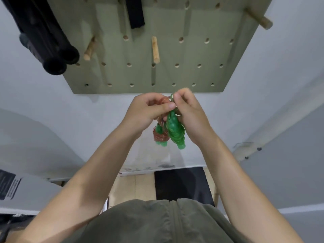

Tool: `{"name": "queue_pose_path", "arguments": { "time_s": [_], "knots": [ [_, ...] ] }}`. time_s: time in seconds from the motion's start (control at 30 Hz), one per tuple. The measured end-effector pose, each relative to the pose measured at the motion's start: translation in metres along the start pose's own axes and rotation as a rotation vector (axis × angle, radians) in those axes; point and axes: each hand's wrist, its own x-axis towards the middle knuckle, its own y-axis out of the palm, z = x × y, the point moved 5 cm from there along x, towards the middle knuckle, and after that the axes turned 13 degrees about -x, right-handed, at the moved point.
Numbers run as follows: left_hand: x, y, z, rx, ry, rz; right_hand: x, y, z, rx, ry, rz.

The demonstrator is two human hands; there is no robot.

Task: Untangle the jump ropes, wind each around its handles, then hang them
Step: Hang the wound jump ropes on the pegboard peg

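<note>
- Left hand: fingers curled shut around the upper part of the red rope bundle, thumb pressed across toward the other hand; coils of thin red cord visible between the fingers.
- Right hand: fingertips pinched closed on a small loop at the top of the green rope bundle, palm resting beside the wound handles.
- Both bundles held in mid-air, just below the lower edge of the green pegboard, touching each other between the two hands; green handle ends pointing down.
- Cord already wound around the handles on both ropes; hanging not yet done.
- Likely handling: light, thin plastic cord, springy and rather slick, so prone to uncoiling if the pinch loosens; handles stiff and hard, safe to squeeze.
- Best hold, as judged: around the wound handles for control, with the free top loop kept pinched for slipping over a peg.
- Nearest free wooden peg directly above the hands; further pegs at left and upper right.
- Black handles already hanging at upper left of the board.
- Risk: the two bundles snagging on each other when separated.
</note>
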Motion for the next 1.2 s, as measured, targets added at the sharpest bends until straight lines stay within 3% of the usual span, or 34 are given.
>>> {"name": "queue_pose_path", "arguments": {
  "time_s": [0.33,0.5,0.6,1.0,1.1,1.2],
  "knots": [
    [0.011,-0.004,-0.032,-0.021,0.138,-0.259,0.034,-0.015,0.038,-0.039,-0.192,0.148],
    [0.034,-0.021,-0.056,0.094,0.207,-0.425,0.068,-0.027,0.057,-0.127,-0.184,-0.084],
    [0.050,-0.029,-0.056,0.123,0.190,-0.461,0.087,-0.019,0.055,-0.119,-0.083,-0.075],
    [0.050,-0.050,-0.063,0.130,0.135,-0.308,0.104,-0.013,0.061,0.033,-0.023,-0.092],
    [0.040,-0.050,-0.069,0.129,0.142,-0.215,0.096,-0.015,0.063,0.016,-0.072,-0.145],
    [0.034,-0.047,-0.075,0.096,0.133,-0.144,0.083,-0.009,0.070,-0.013,-0.172,-0.054]
  ]
}}
